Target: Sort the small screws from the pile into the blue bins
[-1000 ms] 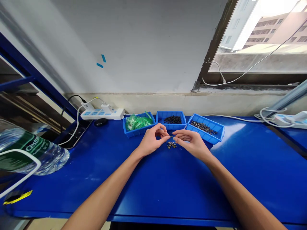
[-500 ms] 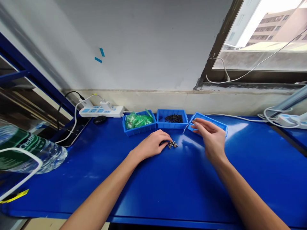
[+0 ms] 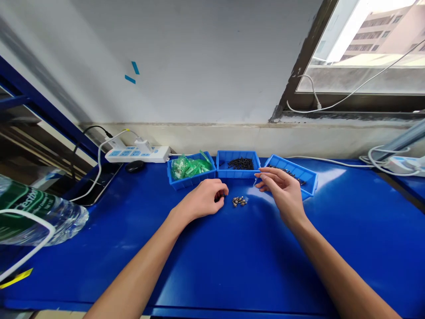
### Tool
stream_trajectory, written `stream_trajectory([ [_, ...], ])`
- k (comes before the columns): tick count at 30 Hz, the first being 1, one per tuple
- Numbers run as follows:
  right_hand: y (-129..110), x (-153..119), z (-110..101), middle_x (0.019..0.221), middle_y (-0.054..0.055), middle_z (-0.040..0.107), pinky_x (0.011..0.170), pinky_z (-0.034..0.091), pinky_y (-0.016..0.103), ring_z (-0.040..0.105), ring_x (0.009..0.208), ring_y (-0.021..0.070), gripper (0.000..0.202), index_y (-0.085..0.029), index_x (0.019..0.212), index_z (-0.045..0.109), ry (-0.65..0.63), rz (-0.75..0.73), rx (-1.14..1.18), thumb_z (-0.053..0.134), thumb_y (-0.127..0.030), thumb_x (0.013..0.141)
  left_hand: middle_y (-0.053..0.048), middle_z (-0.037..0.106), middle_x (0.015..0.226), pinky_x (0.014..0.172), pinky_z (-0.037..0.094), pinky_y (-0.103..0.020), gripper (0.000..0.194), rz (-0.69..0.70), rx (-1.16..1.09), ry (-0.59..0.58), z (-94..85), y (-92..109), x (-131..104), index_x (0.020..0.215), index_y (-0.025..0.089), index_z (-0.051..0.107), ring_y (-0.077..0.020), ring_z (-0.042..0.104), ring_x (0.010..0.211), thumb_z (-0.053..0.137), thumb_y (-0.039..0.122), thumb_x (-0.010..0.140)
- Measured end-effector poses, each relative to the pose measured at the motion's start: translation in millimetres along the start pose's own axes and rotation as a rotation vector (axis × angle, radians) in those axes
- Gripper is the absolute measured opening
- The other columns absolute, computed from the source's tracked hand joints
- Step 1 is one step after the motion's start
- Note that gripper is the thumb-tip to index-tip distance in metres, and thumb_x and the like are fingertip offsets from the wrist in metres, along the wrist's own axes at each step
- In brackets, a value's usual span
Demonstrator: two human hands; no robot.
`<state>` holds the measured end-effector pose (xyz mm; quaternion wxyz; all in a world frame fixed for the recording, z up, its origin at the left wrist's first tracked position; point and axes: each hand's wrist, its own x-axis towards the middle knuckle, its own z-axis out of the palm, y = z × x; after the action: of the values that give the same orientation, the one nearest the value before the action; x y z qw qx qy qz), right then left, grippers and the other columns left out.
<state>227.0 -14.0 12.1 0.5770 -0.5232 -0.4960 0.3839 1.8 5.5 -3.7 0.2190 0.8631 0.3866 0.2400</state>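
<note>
My left hand (image 3: 207, 198) rests on the blue table with its fingers curled in. What they hold, if anything, is hidden in the shadow under them. Just right of it lies a small pile of metal screws (image 3: 239, 202). Raised over the table near the right-hand bin, my right hand (image 3: 282, 188) pinches a thin clear piece of plastic (image 3: 255, 180) between thumb and fingertips. Its exact kind is too small to make out. The right blue bin (image 3: 308, 177), partly behind this hand, contains dark screws (image 3: 292, 173).
A middle blue bin (image 3: 237, 155) holds black screws (image 3: 241, 164); the left blue bin (image 3: 189, 180) holds green-and-clear plastic packets (image 3: 191, 167). At the back left are a power strip (image 3: 139, 154) and a black mouse (image 3: 135, 166). A large water bottle (image 3: 43, 212) lies far left.
My left hand has drawn back left from the screw pile, its fingers more curled. My right hand has moved left and slightly down, uncovering more of the right bin.
</note>
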Motion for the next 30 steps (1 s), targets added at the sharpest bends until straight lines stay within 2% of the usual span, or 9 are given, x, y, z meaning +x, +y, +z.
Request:
stream_trajectory([
  [6,7.1,-2.0,1.5,0.079,0.008,0.078,0.065,0.061,0.033,0.074,0.066,0.0202,0.025,-0.017,0.090,0.077,-0.228,0.003,-0.107,0.075,-0.036,0.075,-0.001,0.073,0.080,0.073,0.057,-0.028,0.008,-0.057,-0.425,0.137,3.0,5.1,5.7,0.094,0.020,0.063,-0.0152,0.071,0.073,0.066,0.019,0.087],
  [9,7.6,-4.9,3.4,0.083,0.007,0.079,0.071,0.063,0.034,0.076,0.074,0.0215,0.027,-0.018,0.094,0.078,-0.357,-0.001,-0.135,0.079,-0.037,0.074,-0.002,0.077,0.085,0.076,0.060,-0.031,0.019,-0.126,-0.633,0.198,5.6,8.3,7.9,0.091,0.020,0.057,-0.0162,0.073,0.075,0.074,0.026,0.084],
  [13,9.3,-7.9,6.4,0.085,0.007,0.080,0.074,0.064,0.034,0.077,0.077,0.0213,0.030,-0.018,0.093,0.079,-0.482,0.052,0.002,0.083,-0.042,0.075,-0.005,0.079,0.089,0.079,0.062,-0.033,0.032,-0.182,-0.800,0.182,8.2,10.9,9.2,0.090,0.020,0.054,-0.0195,0.077,0.080,0.081,0.030,0.078],
  [16,13.6,-8.1,7.3,0.077,0.006,0.079,0.071,0.063,0.035,0.076,0.071,0.0211,0.031,-0.018,0.086,0.080,-0.503,0.079,0.071,0.085,-0.045,0.073,-0.006,0.079,0.089,0.077,0.062,-0.034,0.033,-0.176,-0.821,0.159,9.3,12.1,9.0,0.090,0.019,0.055,-0.0205,0.077,0.080,0.082,0.034,0.078],
  [19,15.4,-5.6,5.2,0.073,0.006,0.078,0.069,0.064,0.037,0.075,0.069,0.0224,0.031,-0.019,0.083,0.080,-0.391,0.070,0.075,0.087,-0.046,0.070,-0.005,0.077,0.088,0.077,0.062,-0.032,0.019,-0.133,-0.679,0.167,9.8,12.0,8.3,0.090,0.018,0.062,-0.0189,0.076,0.079,0.075,0.031,0.086],
  [21,13.2,-2.4,1.7,0.076,0.007,0.079,0.072,0.064,0.039,0.076,0.071,0.0236,0.027,-0.019,0.082,0.080,-0.225,0.039,0.051,0.087,-0.043,0.069,-0.005,0.077,0.091,0.080,0.061,-0.033,0.007,-0.065,-0.486,0.161,10.3,10.4,7.6,0.093,0.018,0.068,-0.0187,0.074,0.083,0.067,0.025,0.092],
  [26,3.2,6.1,-9.8,0.099,0.012,0.080,0.076,0.064,0.041,0.077,0.083,0.0259,0.034,-0.017,0.099,0.078,0.254,-0.016,0.048,0.080,-0.037,0.071,-0.008,0.076,0.107,0.094,0.058,-0.038,0.021,0.141,-0.102,0.043,12.9,3.8,4.5,0.100,0.019,0.077,-0.0218,0.072,0.100,0.058,0.011,0.094],
  [28,1.0,7.4,-11.9,0.110,0.013,0.079,0.073,0.064,0.041,0.077,0.084,0.0250,0.043,-0.017,0.110,0.076,0.280,-0.029,0.043,0.078,-0.036,0.072,-0.008,0.076,0.106,0.093,0.058,-0.037,0.021,0.157,-0.049,0.011,13.1,1.5,3.4,0.099,0.019,0.077,-0.0218,0.072,0.098,0.060,0.010,0.093],
  [30,0.4,6.6,-11.5,0.106,0.012,0.079,0.071,0.064,0.040,0.077,0.079,0.0235,0.040,-0.018,0.109,0.076,0.195,-0.044,-0.003,0.076,-0.036,0.074,-0.008,0.075,0.105,0.092,0.059,-0.036,0.019,0.153,-0.016,-0.003,11.8,-0.4,2.7,0.100,0.020,0.078,-0.0215,0.072,0.096,0.062,0.011,0.092],
])
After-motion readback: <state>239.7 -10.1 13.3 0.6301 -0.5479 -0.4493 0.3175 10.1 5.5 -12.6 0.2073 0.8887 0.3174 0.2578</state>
